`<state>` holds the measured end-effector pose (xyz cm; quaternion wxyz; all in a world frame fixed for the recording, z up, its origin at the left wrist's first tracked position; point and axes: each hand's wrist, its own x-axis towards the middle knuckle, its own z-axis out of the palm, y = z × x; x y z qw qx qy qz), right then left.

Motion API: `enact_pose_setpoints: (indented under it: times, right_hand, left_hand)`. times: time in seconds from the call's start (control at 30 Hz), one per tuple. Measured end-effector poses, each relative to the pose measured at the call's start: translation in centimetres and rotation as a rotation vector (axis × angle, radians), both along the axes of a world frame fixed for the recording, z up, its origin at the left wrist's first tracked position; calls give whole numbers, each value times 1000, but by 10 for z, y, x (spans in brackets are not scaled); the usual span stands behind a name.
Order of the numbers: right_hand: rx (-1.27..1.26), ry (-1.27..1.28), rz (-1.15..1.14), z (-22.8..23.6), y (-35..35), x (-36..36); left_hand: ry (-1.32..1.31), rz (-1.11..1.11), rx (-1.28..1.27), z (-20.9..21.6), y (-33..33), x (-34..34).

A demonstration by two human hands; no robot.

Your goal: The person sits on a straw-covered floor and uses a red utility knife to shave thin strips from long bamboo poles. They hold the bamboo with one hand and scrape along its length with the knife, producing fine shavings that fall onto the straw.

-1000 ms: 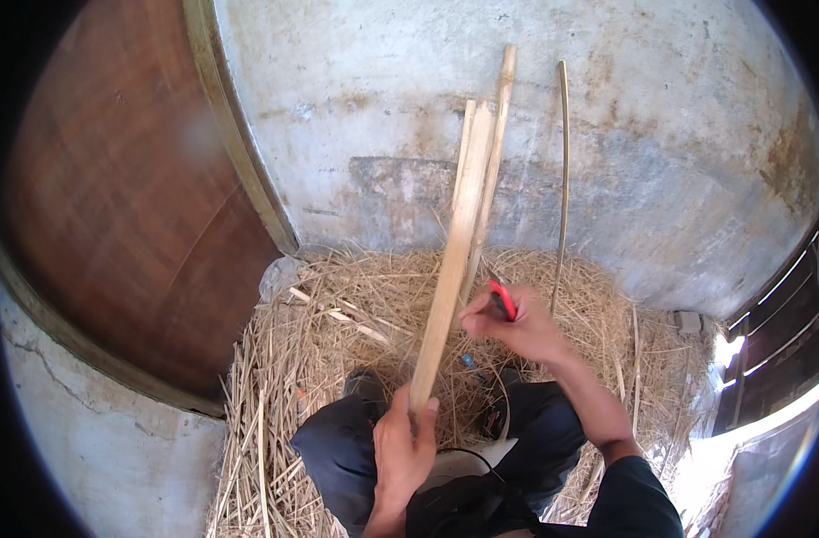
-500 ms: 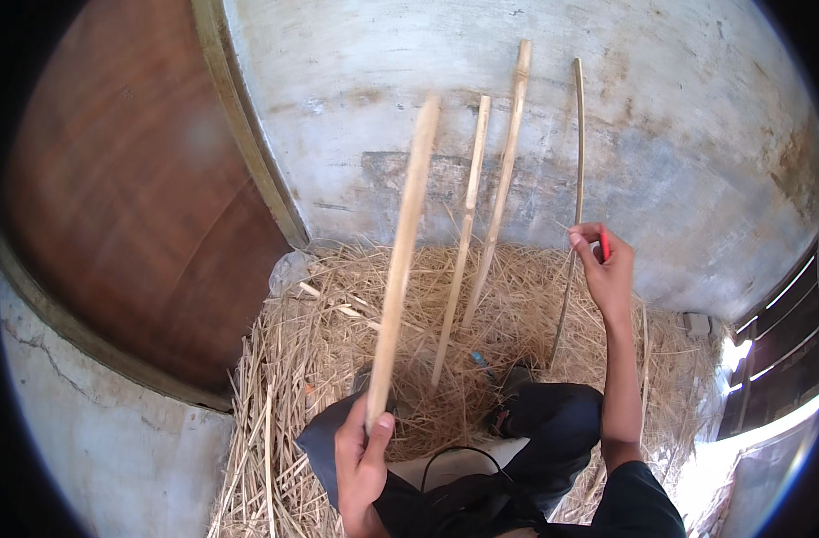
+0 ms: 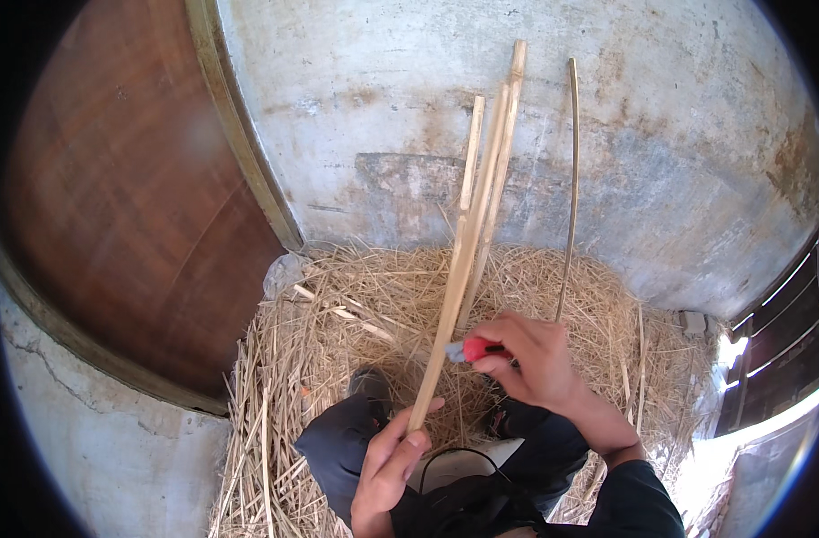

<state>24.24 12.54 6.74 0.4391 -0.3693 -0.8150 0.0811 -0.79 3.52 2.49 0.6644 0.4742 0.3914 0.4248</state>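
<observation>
My left hand (image 3: 390, 468) is closed around the lower end of a long pale bamboo strip (image 3: 446, 327), which slants up and away toward the wall. In my right hand (image 3: 542, 360) is a red-handled cutter (image 3: 477, 348), my fingers wrapped round it. Its grey front part lies against or just beside the strip's right side, above my left hand; the cutting edge itself cannot be made out. Behind the held strip, a shorter bamboo strip (image 3: 471, 161) and a taller bamboo strip (image 3: 514, 99) lean on the wall, partly covered by it.
A thin stick (image 3: 573, 170) leans on the pale wall (image 3: 687, 179) to the right. Straw and shavings (image 3: 589, 287) cover the floor around my legs. A brown door panel (image 3: 131, 197) stands at the left, slatted boards (image 3: 781, 332) at the far right, and a small block (image 3: 693, 324) near them.
My right hand has come down and left, bringing the red cutter to the strip. The strip's top has swung right, across the leaning ones, and my left hand has shifted slightly right.
</observation>
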Motion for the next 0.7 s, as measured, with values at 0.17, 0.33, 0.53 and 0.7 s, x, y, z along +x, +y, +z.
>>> enact_pose_setpoints:
  times: [0.17,0.33,0.53,0.7]
  right_hand:
    - [175,-128,-82,1,-6,-9]
    - [232,-192,-115,-4,-14,-14]
    - [275,-165,-174,-9,-5,-13]
    - [203,-160,-220,-3,3,-3]
  left_hand:
    - [30,6,43,-2,-7,4]
    - [191,108,200,-8,-8,11]
    - [359,196,213,1,-11,19]
    - [393,198,187,-2,-17,20]
